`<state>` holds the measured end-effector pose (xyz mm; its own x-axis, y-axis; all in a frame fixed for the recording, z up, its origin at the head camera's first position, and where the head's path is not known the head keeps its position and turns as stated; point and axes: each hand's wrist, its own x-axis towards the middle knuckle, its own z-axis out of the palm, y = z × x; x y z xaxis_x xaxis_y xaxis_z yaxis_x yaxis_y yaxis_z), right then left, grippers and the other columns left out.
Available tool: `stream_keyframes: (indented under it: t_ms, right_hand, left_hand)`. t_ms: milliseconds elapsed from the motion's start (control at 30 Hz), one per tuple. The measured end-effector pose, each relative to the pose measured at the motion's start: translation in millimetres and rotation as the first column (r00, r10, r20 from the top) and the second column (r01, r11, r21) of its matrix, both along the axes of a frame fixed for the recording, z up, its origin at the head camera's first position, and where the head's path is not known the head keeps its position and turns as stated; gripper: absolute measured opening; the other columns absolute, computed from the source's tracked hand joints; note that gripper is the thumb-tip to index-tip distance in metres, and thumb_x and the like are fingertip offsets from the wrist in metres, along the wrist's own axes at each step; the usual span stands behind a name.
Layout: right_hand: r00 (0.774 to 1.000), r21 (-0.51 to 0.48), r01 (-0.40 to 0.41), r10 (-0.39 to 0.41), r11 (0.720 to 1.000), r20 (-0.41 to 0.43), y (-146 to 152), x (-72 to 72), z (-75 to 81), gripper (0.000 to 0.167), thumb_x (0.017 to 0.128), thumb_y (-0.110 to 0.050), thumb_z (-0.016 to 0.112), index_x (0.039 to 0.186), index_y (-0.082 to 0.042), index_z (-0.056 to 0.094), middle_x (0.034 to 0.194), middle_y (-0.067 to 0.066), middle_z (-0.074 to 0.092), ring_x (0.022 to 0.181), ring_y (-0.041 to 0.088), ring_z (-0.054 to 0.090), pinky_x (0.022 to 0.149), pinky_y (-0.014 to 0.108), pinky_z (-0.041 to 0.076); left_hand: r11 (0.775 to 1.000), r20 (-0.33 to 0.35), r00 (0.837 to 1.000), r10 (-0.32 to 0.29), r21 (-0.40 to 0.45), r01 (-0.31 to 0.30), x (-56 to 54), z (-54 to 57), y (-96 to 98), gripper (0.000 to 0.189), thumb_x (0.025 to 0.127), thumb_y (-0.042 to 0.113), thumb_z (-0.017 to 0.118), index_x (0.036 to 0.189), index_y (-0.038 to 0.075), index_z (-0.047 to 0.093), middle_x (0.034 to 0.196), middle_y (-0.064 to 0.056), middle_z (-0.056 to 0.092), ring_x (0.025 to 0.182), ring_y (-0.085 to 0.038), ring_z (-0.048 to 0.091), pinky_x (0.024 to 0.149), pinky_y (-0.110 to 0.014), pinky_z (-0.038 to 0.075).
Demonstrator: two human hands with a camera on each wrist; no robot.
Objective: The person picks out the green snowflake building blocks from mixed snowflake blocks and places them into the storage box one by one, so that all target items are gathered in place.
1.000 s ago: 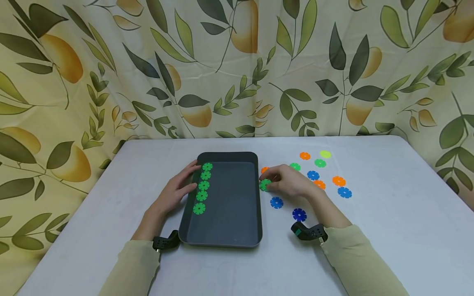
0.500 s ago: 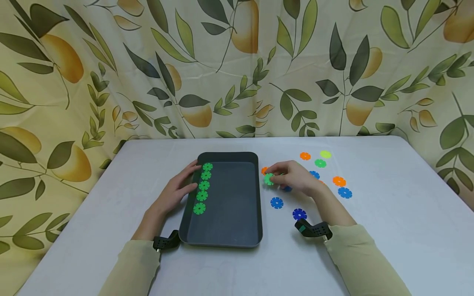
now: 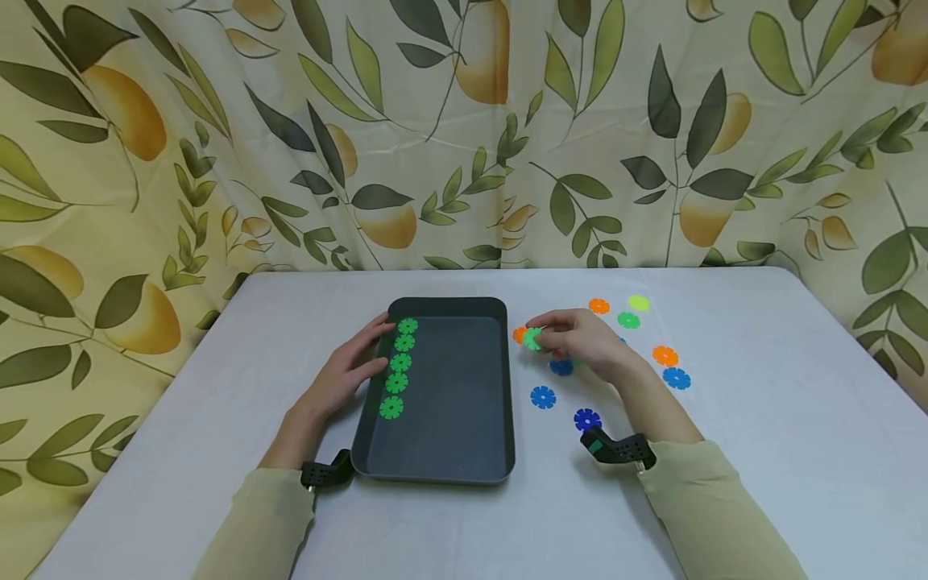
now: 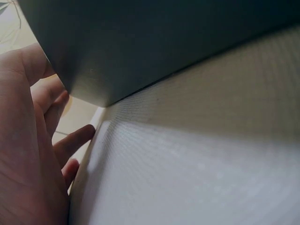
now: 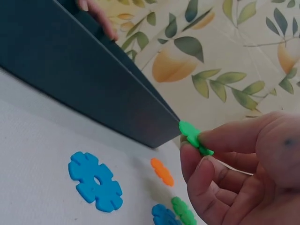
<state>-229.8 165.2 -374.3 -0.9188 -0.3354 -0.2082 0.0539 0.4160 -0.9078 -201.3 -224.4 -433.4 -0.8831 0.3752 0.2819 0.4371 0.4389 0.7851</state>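
Observation:
A dark grey tray (image 3: 451,471) holds several green notched plastic discs (image 3: 399,362) in a column along its left side. My left hand (image 3: 338,377) rests at the tray's left rim, fingertips and thumb over the edge. My right hand (image 3: 583,342) pinches another green disc (image 5: 192,136) between thumb and fingers, raised above the table just right of the tray. Beneath that hand lie an orange disc (image 5: 162,172), a green disc (image 5: 183,211) and a blue disc (image 3: 561,366), the last two partly hidden in the head view.
Right of the tray, more loose discs lie on the white table (image 3: 761,483): a dark blue disc (image 3: 587,420), an orange disc (image 3: 664,356), a yellow disc (image 3: 639,302) and several others. A patterned curtain (image 3: 464,161) hangs behind the table.
My right hand has moved a little away from the tray's right rim, farther back and to the right, with the green disc in its pinch. My left hand has stayed in place.

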Motion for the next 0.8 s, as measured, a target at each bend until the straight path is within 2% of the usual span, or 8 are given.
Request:
stream_keyframes:
  t_ms: [367, 433, 467, 600, 667, 700, 800]
  right_hand:
    - [1.000, -0.044, 0.024, -0.023, 0.999, 0.011, 3, 4.4, 7.9, 0.040, 0.101, -0.011, 0.056, 0.137, 0.005, 0.057, 0.120, 0.018, 0.065, 0.103, 0.035, 0.062, 0.083, 0.030, 0.054]
    - [1.000, -0.059, 0.025, -0.024, 0.998, 0.007, 3, 5.0, 8.7, 0.040, 0.101, -0.011, 0.056, 0.137, 0.005, 0.057, 0.121, 0.018, 0.065, 0.104, 0.036, 0.062, 0.083, 0.031, 0.055]
    - [1.000, -0.064, 0.025, -0.024, 0.998, 0.006, 4, 4.8, 9.1, 0.040, 0.101, -0.011, 0.056, 0.137, 0.006, 0.057, 0.120, 0.018, 0.065, 0.104, 0.037, 0.062, 0.083, 0.031, 0.055]
    - [1.000, -0.084, 0.019, -0.018, 0.996, 0.017, 0, 2.3, 13.3, 0.040, 0.100, -0.012, 0.056, 0.137, 0.005, 0.057, 0.117, 0.017, 0.066, 0.103, 0.036, 0.061, 0.086, 0.033, 0.055]
    - [1.000, -0.085, 0.017, -0.015, 0.996, 0.018, -3, 0.6, 16.4, 0.040, 0.100, -0.012, 0.056, 0.137, 0.004, 0.058, 0.115, 0.016, 0.066, 0.103, 0.036, 0.060, 0.088, 0.035, 0.054]
    - [1.000, -0.087, 0.013, -0.011, 0.996, 0.019, -5, -0.2, 17.9, 0.040, 0.100, -0.012, 0.056, 0.137, 0.004, 0.058, 0.115, 0.017, 0.066, 0.103, 0.037, 0.060, 0.089, 0.036, 0.054]
    - [1.000, -0.087, 0.001, 0.001, 0.996, 0.014, -12, -2.7, 20.7, 0.040, 0.100, -0.012, 0.055, 0.137, 0.004, 0.058, 0.117, 0.016, 0.064, 0.106, 0.037, 0.058, 0.091, 0.036, 0.053]
  left_hand:
    - [1.000, 0.008, 1.000, -0.005, 0.010, 0.005, -0.8, 1.5, 4.5, 0.051, 0.101, 0.010, 0.058, 0.150, 0.003, 0.046, 0.164, -0.009, 0.027, 0.151, -0.028, 0.019, 0.119, -0.056, 0.014]
    - [1.000, 0.018, 1.000, 0.000, 0.007, 0.000, 3.1, 8.9, 8.2, 0.050, 0.100, 0.005, 0.057, 0.148, -0.001, 0.045, 0.164, -0.014, 0.027, 0.151, -0.032, 0.020, 0.119, -0.058, 0.014]
    - [1.000, 0.015, 1.000, 0.001, 0.008, -0.001, 3.2, 8.8, 8.5, 0.051, 0.100, 0.005, 0.058, 0.148, -0.002, 0.045, 0.163, -0.014, 0.027, 0.151, -0.033, 0.020, 0.119, -0.058, 0.014]
    - [1.000, 0.030, 1.000, 0.003, 0.006, -0.003, 15.0, 28.2, 15.0, 0.050, 0.098, 0.001, 0.057, 0.146, -0.007, 0.045, 0.161, -0.022, 0.028, 0.150, -0.039, 0.020, 0.118, -0.060, 0.014]
    - [1.000, 0.027, 1.000, 0.003, 0.006, -0.003, 17.5, 31.2, 15.3, 0.050, 0.099, 0.001, 0.057, 0.146, -0.008, 0.045, 0.161, -0.023, 0.028, 0.150, -0.039, 0.021, 0.118, -0.059, 0.014]
    - [1.000, 0.033, 0.999, 0.005, 0.004, -0.006, 20.6, 36.4, 16.7, 0.049, 0.098, -0.001, 0.056, 0.145, -0.010, 0.044, 0.160, -0.025, 0.028, 0.149, -0.041, 0.021, 0.118, -0.060, 0.014]
    - [1.000, 0.033, 0.999, 0.011, -0.004, -0.011, 20.3, 35.8, 15.2, 0.049, 0.098, -0.001, 0.055, 0.145, -0.010, 0.044, 0.160, -0.026, 0.027, 0.149, -0.041, 0.020, 0.118, -0.060, 0.014]
